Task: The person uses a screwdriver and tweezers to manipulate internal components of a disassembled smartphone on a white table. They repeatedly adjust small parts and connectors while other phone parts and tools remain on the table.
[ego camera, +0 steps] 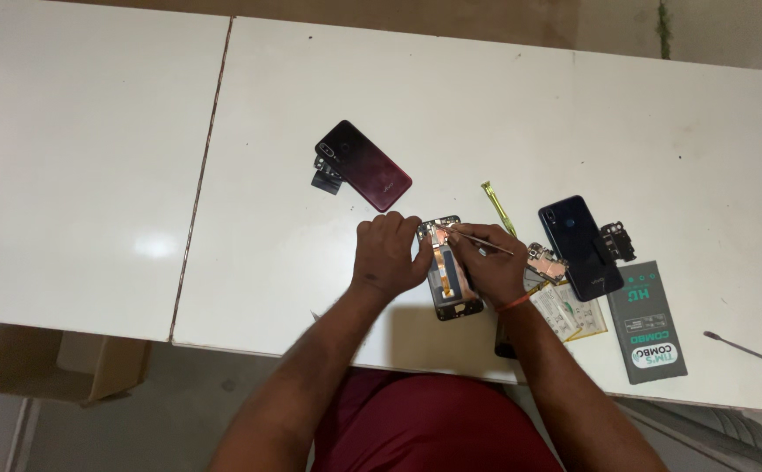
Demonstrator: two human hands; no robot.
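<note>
An opened phone frame point(451, 273) lies flat on the white table point(573, 114), between the two hands and partly under them. The left hand point(388, 255) is curled, its fingers pressing the frame's upper left edge. The right hand point(495, 267) is closed around thin metal tweezers point(479, 242), whose tips touch the frame's top end. The frame is a dark, rigid rectangle with an orange flex strip running down its middle. Two glossy back covers lie apart: a dark red one point(365, 164) up to the left and a navy one point(580, 246) to the right. One yellow-green pry tool point(498, 208), one bare circuit board point(546, 262) and one grey flat box point(648, 322) lie right of the hands.
</note>
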